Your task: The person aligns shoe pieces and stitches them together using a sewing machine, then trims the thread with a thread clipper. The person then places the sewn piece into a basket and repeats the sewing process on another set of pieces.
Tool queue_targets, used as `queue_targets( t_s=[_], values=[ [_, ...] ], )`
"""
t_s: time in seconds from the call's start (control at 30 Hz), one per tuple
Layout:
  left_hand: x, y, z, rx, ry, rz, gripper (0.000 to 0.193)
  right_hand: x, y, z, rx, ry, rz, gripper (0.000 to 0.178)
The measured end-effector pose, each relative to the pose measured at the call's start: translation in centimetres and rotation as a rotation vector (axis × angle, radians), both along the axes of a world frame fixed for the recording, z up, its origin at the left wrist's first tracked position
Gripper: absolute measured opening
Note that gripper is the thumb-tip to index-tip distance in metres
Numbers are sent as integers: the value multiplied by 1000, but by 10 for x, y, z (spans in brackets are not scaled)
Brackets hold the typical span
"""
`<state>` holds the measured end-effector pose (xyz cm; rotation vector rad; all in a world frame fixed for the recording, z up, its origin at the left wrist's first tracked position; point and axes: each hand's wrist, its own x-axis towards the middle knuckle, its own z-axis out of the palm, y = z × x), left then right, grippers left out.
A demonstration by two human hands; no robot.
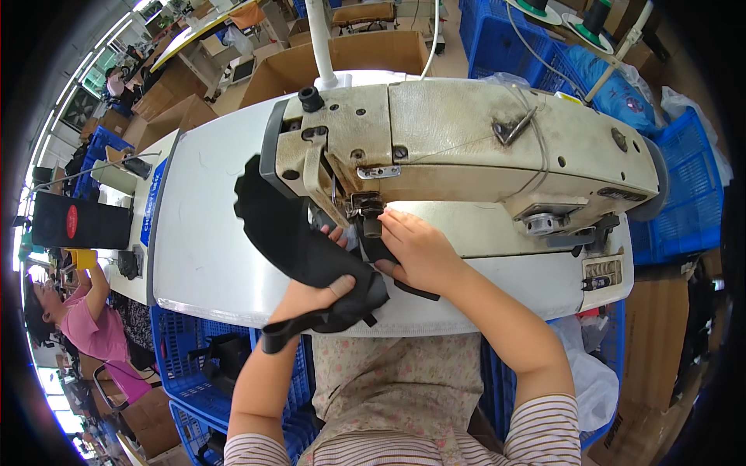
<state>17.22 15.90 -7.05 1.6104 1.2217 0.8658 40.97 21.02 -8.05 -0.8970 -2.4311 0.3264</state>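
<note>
Black fabric piece [284, 233]: pinched between left thumb and fingers, bunched there, wide panel spreading left of them, loose end draped over the wrist. Left hand [311, 297] narrow on it. Right hand [420, 247]: fingers close together just beside the presser foot [367, 208], over the fabric's dark edge; can't tell if gripping. Risks: right fingertips could get caught if they slide under the foot; bunched cloth could pucker or pull skewed if left grip drags. Sewing machine [466, 128] beyond the fingers, white tabletop [210, 241] beneath.
</note>
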Motion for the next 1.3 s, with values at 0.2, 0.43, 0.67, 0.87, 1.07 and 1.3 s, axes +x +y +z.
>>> queue_targets(
  t_s=[0.2, 0.43, 0.67, 0.87, 1.07, 1.3],
  values=[
    [-21, 22, -2, 19, 180, -176, 72, -7, -8, 0, -26, -1, -109, 60],
    [-14, 15, -19, 268, 628, -159, 73, -8, -8, -2, -26, 12, -120, 60],
    [-16, 27, -11, 105, 396, -188, 73, -12, -5, -2, -52, -18, -159, 58],
    [-23, 38, -18, 138, 356, -285, 86, -12, -3, 1, -79, -11, -163, 57],
    [-25, 36, -18, 23, 119, -227, 89, -14, -3, 4, -122, -51, -173, 57],
    [-25, 40, -23, 124, 269, -263, 95, -11, -3, 6, -93, -54, -193, 58]
  ],
)
